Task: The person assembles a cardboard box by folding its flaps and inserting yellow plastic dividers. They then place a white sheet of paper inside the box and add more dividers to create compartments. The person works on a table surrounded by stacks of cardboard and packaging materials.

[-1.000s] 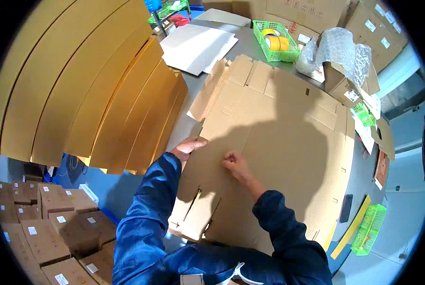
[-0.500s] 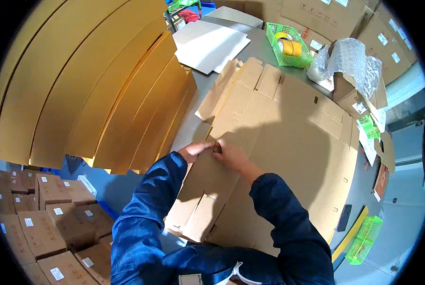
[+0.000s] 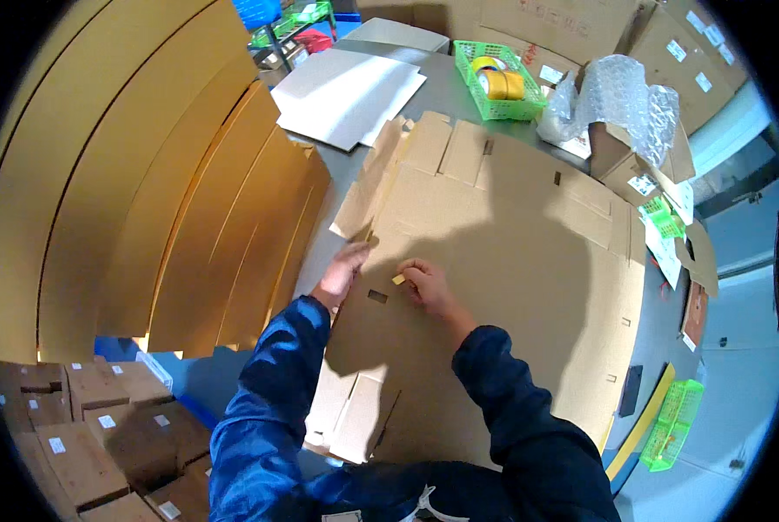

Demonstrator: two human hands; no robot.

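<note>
A large flattened cardboard box [image 3: 494, 287] lies in front of me, with slots and creased flaps along its edges. Between finger and thumb, my right hand [image 3: 429, 285] pinches a small pale cardboard piece [image 3: 398, 279] just above the sheet. An open rectangular slot [image 3: 377, 297] shows close by, left of and nearer than that piece. My left hand [image 3: 342, 273] is closed on the sheet's left edge; some of its fingers are hidden. Beyond it, a side flap [image 3: 368, 196] sticks out past the edge.
Tall brown cardboard panels [image 3: 146, 191] stand on the left, above stacked boxes [image 3: 137, 426]. White sheets [image 3: 346, 91], a green basket [image 3: 504, 106] with tape rolls and bubble wrap [image 3: 616, 100] sit at the back. A dark phone-like object [image 3: 631, 390] and yellow strip [image 3: 642, 422] lie right.
Both hands were together at the left edge; now they are apart. The right hand has moved right with the small cardboard piece, and the slot is in sight. The view has shifted slightly.
</note>
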